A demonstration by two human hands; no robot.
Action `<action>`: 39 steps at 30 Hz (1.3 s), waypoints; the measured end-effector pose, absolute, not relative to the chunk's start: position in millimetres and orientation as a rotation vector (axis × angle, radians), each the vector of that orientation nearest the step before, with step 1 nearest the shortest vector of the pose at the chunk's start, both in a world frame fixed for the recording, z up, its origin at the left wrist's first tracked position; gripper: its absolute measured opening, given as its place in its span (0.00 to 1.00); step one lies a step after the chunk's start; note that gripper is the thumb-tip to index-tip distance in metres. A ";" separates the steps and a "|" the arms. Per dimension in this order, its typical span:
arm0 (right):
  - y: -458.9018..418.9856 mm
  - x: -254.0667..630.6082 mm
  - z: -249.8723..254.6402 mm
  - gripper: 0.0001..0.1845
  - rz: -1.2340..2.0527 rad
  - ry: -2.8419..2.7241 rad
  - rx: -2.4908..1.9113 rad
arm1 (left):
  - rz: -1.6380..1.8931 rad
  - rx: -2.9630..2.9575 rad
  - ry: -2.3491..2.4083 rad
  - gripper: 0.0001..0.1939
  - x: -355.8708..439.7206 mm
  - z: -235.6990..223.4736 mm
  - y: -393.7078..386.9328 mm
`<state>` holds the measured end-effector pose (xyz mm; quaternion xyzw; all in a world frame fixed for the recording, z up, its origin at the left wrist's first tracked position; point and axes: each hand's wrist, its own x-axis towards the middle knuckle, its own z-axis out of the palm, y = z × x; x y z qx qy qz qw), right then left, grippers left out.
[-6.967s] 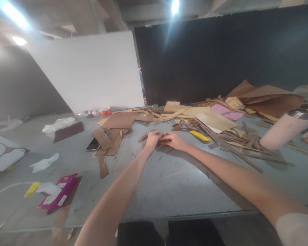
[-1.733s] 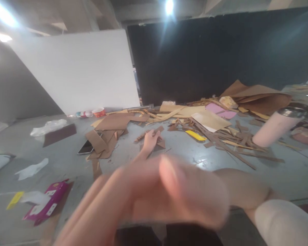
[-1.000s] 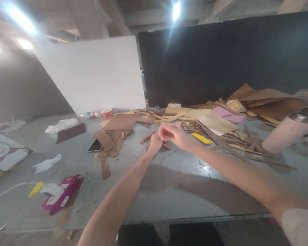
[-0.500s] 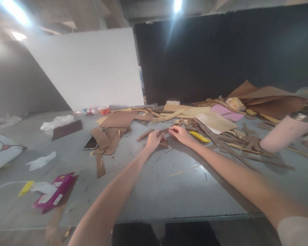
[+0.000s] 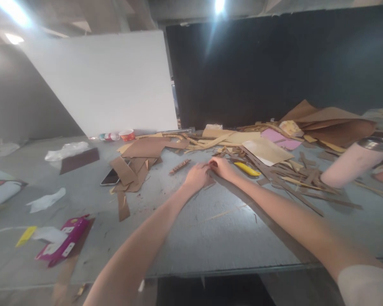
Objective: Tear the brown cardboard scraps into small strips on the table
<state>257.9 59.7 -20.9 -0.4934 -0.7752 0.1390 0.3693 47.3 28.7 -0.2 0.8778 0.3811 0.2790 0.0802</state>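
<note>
My left hand [image 5: 198, 177] and my right hand [image 5: 223, 168] meet above the middle of the table, their fingertips touching. Both are closed, pinching a small brown strip [image 5: 213, 165] that the fingers mostly hide. Under them, a flat brown scrap [image 5: 210, 182] lies partly covered on the tabletop. A short, ridged brown piece [image 5: 180, 166] rests just left of my left hand. To the right of my right hand is a yellow curved tool [image 5: 247, 169], perhaps a cutter; its exact kind is unclear.
Brown sheets partly cover a phone [image 5: 110, 177] at left. Nearer stands a magenta wipes pack [image 5: 64, 240]. Brown offcuts [image 5: 293, 178] lie heaped at right, beside a pink tumbler [image 5: 354, 163]. A paper cup [image 5: 127, 135] sits at the back; the table's front edge [image 5: 230, 272] is close.
My hands have drawn together, the left moving right to meet the right. The brown strip that showed between them is now mostly hidden. The view has shifted slightly.
</note>
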 end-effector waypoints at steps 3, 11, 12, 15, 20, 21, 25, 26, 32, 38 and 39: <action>60.9 256.0 -25.0 0.06 0.271 -2.042 -1.278 | 0.750 2.629 1.146 0.22 48.9 -0.7 26.3; 55.1 253.5 -23.3 0.09 0.208 -2.012 -1.349 | 0.701 2.612 1.216 0.22 47.9 -0.3 26.2; 55.1 253.4 -23.0 0.10 0.217 -2.006 -1.333 | 0.709 2.621 1.213 0.22 47.6 0.0 26.1; 56.7 253.7 -23.1 0.11 0.245 -1.983 -1.311 | 0.727 2.658 1.214 0.24 46.6 0.2 26.4; 61.3 255.3 -26.0 0.04 0.251 -1.984 -1.376 | 0.711 2.674 1.221 0.23 45.5 -1.8 27.8; 61.6 255.6 -26.3 0.04 0.247 -1.990 -1.376 | 0.718 2.667 1.218 0.23 45.5 -2.1 27.7; 57.9 255.4 -24.3 0.06 0.199 -2.011 -1.347 | 0.715 2.605 1.257 0.24 45.2 -1.1 25.9; 55.6 255.1 -22.8 0.08 0.180 -2.023 -1.337 | 0.708 2.574 1.290 0.24 45.0 -0.5 25.3; 42.1 253.1 -13.6 0.19 0.105 -2.094 -1.323 | 0.701 2.512 1.302 0.22 43.4 1.9 24.9; 43.9 253.8 -15.3 0.20 0.089 -2.107 -1.310 | 0.740 2.541 1.265 0.23 42.4 0.6 26.3; 44.8 254.1 -16.0 0.19 0.081 -2.112 -1.305 | 0.726 2.551 1.281 0.23 42.5 1.3 26.0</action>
